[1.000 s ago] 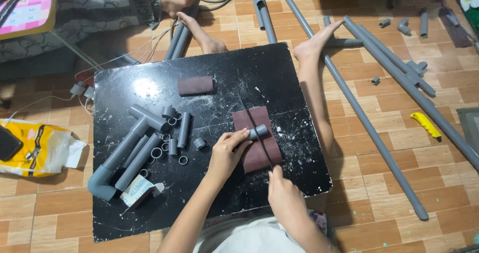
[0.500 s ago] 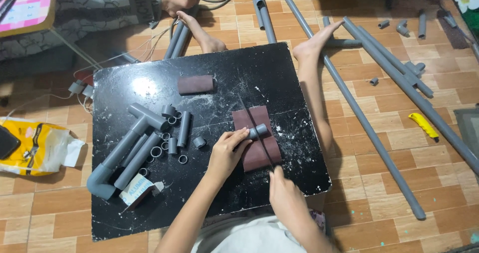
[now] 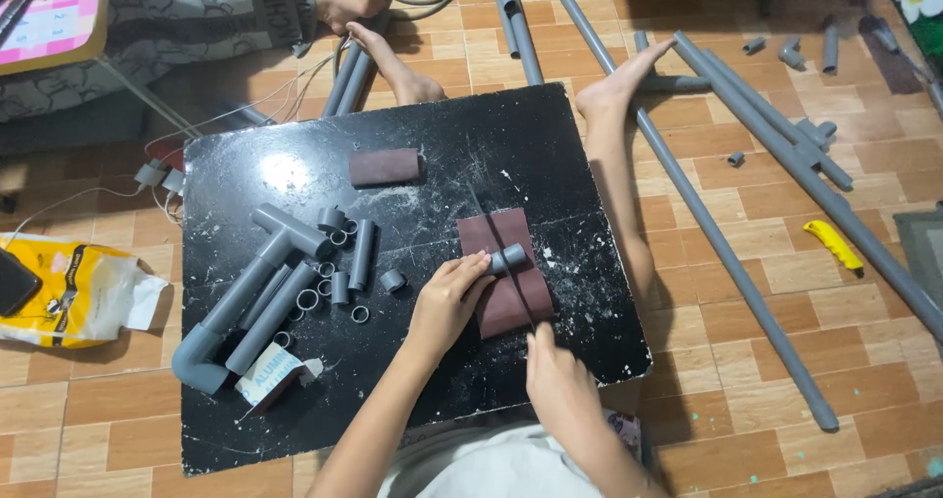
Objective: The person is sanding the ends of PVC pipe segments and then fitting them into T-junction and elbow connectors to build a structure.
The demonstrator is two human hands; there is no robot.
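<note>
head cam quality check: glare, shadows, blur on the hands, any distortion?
Head view: a bright glare patch sits on the glossy black board at upper left; the sandpaper sheet and short grey pipe piece are sharp; left hand and right hand show no evident motion blur; soft shadows fall right of the board; long floor pipes look straight, with little visible distortion.
</note>
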